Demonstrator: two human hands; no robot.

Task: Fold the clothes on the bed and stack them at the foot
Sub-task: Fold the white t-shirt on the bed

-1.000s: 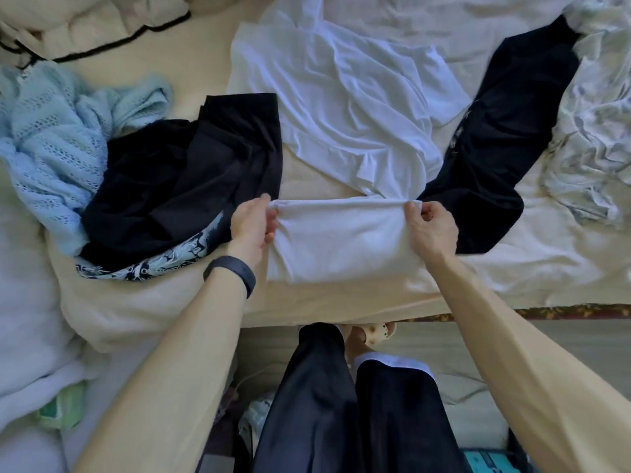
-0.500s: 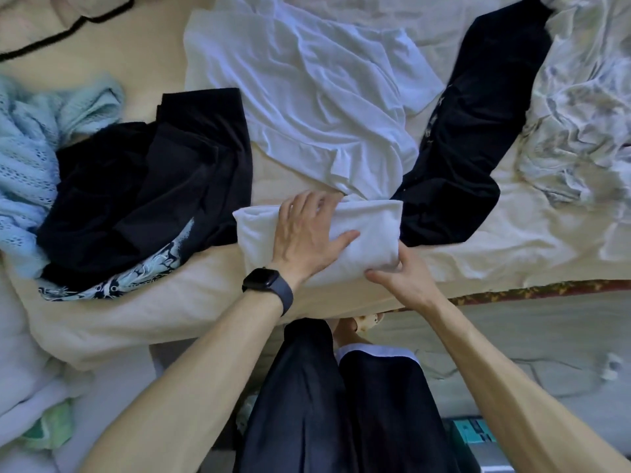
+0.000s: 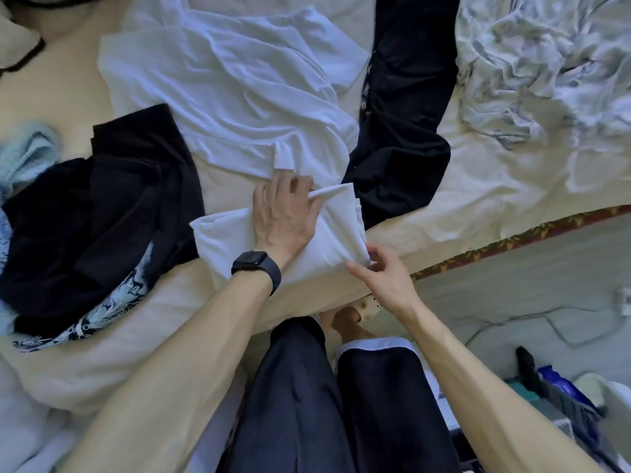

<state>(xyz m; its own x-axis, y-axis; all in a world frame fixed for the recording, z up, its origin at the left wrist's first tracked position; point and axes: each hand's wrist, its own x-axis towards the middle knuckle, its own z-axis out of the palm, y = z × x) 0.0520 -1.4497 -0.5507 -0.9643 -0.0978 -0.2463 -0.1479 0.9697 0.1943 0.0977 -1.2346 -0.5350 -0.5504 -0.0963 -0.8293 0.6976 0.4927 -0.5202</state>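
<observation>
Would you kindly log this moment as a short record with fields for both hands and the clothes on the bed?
left hand: grips folded white garment at its far edge
right hand: pinches its near right corner
garment place: bed edge, nearest the person
unfolded: white shirt, long black garment, black pile, light blue knit

Nothing readable anywhere here, tbh. The watch [image 3: 254, 264] has a dark, blank face. The white-blue print on the black garment [image 3: 112, 302] is just swirly pattern, no letters. The trim [image 3: 512, 240] along the bed [image 3: 478, 206] edge is a leaf motif. The blue thing [image 3: 560, 384] bottom right is too blurry to read.
</observation>
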